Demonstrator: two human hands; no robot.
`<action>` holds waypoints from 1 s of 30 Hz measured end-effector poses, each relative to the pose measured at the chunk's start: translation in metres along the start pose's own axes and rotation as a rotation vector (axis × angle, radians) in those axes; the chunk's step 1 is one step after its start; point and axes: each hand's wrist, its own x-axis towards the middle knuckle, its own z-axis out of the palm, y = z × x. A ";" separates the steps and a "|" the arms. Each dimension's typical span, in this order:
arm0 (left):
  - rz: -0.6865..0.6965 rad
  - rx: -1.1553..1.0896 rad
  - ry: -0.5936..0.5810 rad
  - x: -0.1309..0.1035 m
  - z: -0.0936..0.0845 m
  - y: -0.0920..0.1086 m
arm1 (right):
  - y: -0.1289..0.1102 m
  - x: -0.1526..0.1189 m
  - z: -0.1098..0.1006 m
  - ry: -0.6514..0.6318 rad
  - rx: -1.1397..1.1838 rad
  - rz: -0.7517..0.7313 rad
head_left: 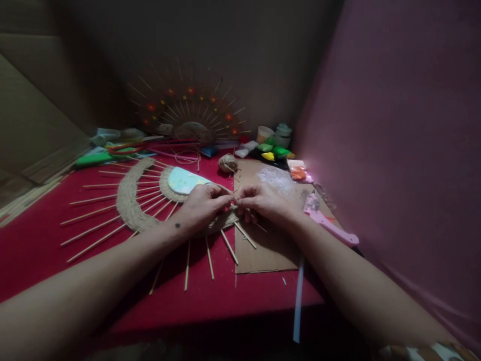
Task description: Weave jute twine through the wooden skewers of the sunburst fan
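A fan-shaped piece of thin wooden sticks woven with jute twine (130, 200) lies on the red cloth. Its inner twine band surrounds a pale blue half-round centre (186, 179). Over its right end, my left hand (203, 203) pinches with thumb and index finger. My right hand (263, 200) pinches right beside it, fingertips nearly touching the left ones. Between them is a bit of jute twine, partly hidden by the fingers. Just beyond the hands rests a ball of jute twine (228, 163).
Cardboard (270, 255) lies under my right hand, with a pink glue gun (332, 225) and glue stick (298, 301) to the right. Behind are scissors (126, 149), coloured clay packets (268, 156), a cup (265, 133) and a flower-decorated stick fan (191, 108) against the wall.
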 end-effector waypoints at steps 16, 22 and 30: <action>0.135 0.431 0.090 0.000 0.002 0.000 | -0.005 -0.003 0.001 0.010 -0.015 0.021; 0.302 0.871 0.193 -0.004 0.009 -0.003 | -0.007 -0.003 0.002 0.017 -0.041 0.014; 0.303 0.904 0.213 -0.002 0.009 0.002 | -0.006 0.000 -0.001 0.010 -0.021 0.006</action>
